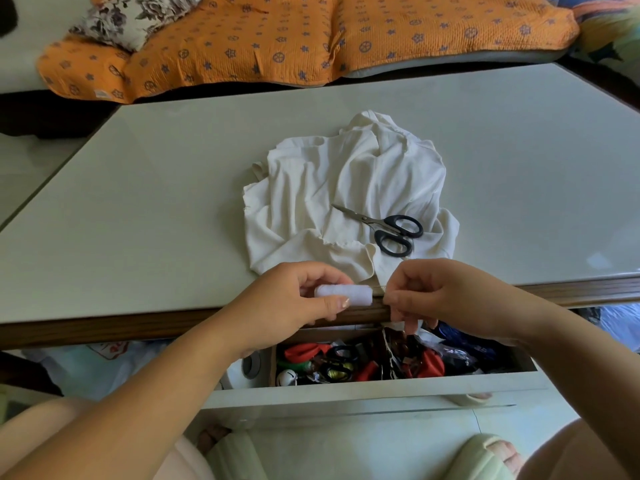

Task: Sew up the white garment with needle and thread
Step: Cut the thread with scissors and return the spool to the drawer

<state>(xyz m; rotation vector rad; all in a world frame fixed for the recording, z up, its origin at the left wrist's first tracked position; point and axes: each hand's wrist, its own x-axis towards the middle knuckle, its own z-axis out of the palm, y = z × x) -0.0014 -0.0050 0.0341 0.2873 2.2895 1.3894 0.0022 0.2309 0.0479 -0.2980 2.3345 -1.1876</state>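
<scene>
A crumpled white garment (346, 188) lies in the middle of the pale table (138, 202). Black-handled scissors (391, 230) rest on its right front part. At the table's near edge my left hand (294, 303) grips a white spool of thread (343, 295) between thumb and fingers. My right hand (436, 296) is just right of the spool, its fingertips pinching something thin beside the spool's end, seemingly the thread end or a needle (378, 288); it is too fine to tell which.
Under the table's wooden front edge an open drawer (346, 389) holds several small items: red pieces, a bell, dark hair ties. An orange patterned quilt (277, 39) covers a sofa behind the table. My knees and slippered feet are below.
</scene>
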